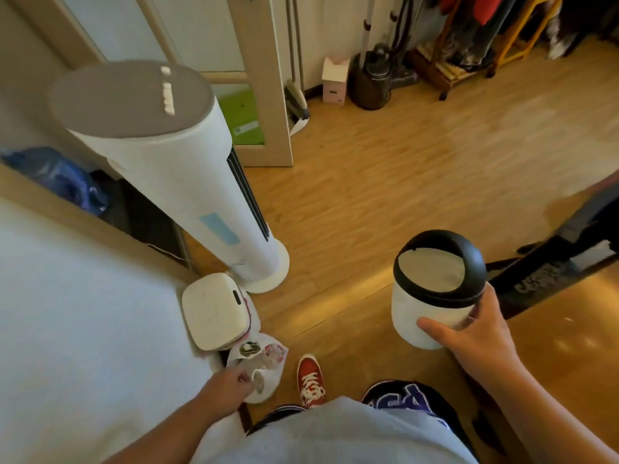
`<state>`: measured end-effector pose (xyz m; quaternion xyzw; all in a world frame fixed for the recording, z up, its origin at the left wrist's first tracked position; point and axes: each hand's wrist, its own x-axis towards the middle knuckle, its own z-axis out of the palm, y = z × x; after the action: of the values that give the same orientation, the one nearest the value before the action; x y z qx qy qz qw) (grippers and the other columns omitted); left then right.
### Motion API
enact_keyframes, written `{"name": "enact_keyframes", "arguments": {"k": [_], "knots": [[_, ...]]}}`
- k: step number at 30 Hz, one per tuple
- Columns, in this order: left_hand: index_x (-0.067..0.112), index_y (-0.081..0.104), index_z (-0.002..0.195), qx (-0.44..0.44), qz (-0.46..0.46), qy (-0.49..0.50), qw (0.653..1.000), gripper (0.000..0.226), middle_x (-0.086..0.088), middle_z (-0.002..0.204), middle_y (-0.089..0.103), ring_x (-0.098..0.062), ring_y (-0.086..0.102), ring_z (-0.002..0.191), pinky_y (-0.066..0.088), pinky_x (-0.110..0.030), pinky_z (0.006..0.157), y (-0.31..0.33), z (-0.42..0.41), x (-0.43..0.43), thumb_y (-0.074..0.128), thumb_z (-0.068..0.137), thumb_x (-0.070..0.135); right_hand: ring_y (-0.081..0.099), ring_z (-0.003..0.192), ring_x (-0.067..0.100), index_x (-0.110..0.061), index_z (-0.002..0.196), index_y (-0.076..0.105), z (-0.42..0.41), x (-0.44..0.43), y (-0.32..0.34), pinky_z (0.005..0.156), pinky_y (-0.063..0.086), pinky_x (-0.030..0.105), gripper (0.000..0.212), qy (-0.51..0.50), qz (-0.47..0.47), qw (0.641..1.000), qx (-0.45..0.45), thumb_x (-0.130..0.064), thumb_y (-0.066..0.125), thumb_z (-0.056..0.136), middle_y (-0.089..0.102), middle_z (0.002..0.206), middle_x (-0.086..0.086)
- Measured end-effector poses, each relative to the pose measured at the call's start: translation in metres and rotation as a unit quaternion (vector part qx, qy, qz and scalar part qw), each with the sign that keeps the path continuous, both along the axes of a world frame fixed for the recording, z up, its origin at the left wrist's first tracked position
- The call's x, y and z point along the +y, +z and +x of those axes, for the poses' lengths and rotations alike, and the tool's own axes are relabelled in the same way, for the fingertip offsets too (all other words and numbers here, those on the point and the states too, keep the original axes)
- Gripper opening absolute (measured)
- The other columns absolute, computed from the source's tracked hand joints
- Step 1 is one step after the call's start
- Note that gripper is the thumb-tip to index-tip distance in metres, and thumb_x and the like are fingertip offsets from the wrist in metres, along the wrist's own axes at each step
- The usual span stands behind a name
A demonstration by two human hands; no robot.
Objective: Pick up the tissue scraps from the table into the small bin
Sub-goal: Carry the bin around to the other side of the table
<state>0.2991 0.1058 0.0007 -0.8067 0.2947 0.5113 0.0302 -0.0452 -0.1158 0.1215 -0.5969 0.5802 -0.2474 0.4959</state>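
Note:
My right hand (469,333) holds a small white bin (432,289) with a black swing-lid rim upright in the air above the wooden floor. My left hand (231,383) is low on the left, fingers closed on the edge of a white plastic bag (264,370) that holds crumpled tissue scraps (249,349) and other rubbish. The bag hangs just below a white lidded floor bin (214,309). No table with scraps is visible.
A tall white tower fan (174,169) stands left of centre. A white bed surface (67,313) fills the lower left. A dark frame (552,262) sits at the right. My red shoe (311,380) is on the wooden floor (402,169). Brooms and a vacuum lean at the back.

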Motion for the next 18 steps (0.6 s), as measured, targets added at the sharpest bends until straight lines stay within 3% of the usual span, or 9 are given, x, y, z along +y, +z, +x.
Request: {"name": "enact_keyframes", "arguments": {"k": [2,6,9,11,15,18], "knots": [[0.025,0.066,0.085,0.01,-0.044,0.011,0.999,0.008,0.001,0.09,0.068,-0.012,0.063,0.081,0.047,-0.021,0.064,0.007,0.008,-0.05,0.063,0.091,0.029,0.053,0.094,-0.024,-0.041,0.138,0.036,0.006,-0.014,-0.001,0.068,0.044,0.013,0.112,-0.012,0.002,1.0,0.014,-0.056,0.085,0.038,0.056,0.113,-0.024],[0.02,0.068,0.101,0.049,-0.106,0.007,0.993,0.018,-0.001,0.096,0.068,-0.017,0.064,0.091,0.053,-0.034,0.082,0.017,0.013,-0.165,0.062,0.092,0.034,0.056,0.099,-0.004,-0.039,0.142,0.034,0.004,-0.048,-0.012,0.079,0.049,0.03,0.121,-0.045,0.024,0.998,0.034,-0.059,0.084,0.034,0.057,0.115,-0.021],[0.022,0.068,0.103,0.038,-0.144,-0.026,0.988,0.023,0.004,0.094,0.068,-0.016,0.064,0.091,0.051,-0.031,0.077,0.021,0.014,-0.252,0.061,0.091,0.041,0.054,0.1,0.0,-0.04,0.143,0.033,0.001,-0.081,-0.026,0.085,0.05,0.038,0.124,-0.073,0.042,0.996,0.042,-0.058,0.085,0.032,0.055,0.114,-0.022],[0.024,0.069,0.102,0.036,-0.16,-0.039,0.986,0.022,0.006,0.095,0.069,-0.011,0.063,0.087,0.049,-0.028,0.071,0.023,0.017,-0.303,0.061,0.091,0.043,0.054,0.098,-0.002,-0.041,0.142,0.033,0.002,-0.109,-0.034,0.085,0.05,0.035,0.123,-0.083,0.053,0.994,0.049,-0.059,0.085,0.032,0.054,0.112,-0.023],[0.025,0.069,0.096,0.03,-0.143,-0.034,0.989,0.018,0.008,0.093,0.07,-0.014,0.066,0.088,0.054,-0.034,0.081,0.024,0.034,-0.375,0.064,0.091,0.041,0.052,0.098,-0.01,-0.039,0.144,0.032,0.008,-0.18,-0.044,0.073,0.045,0.018,0.123,-0.092,0.057,0.993,0.037,-0.057,0.087,0.035,0.052,0.114,-0.027],[0.025,0.067,0.088,0.016,-0.112,-0.038,0.993,0.016,0.013,0.081,0.065,-0.009,0.063,0.078,0.048,-0.028,0.067,0.023,0.053,-0.401,0.063,0.09,0.041,0.051,0.1,-0.009,-0.04,0.144,0.031,0.022,-0.236,-0.045,0.073,0.046,0.02,0.121,-0.076,0.048,0.996,0.028,-0.055,0.088,0.039,0.051,0.117,-0.025]]}}
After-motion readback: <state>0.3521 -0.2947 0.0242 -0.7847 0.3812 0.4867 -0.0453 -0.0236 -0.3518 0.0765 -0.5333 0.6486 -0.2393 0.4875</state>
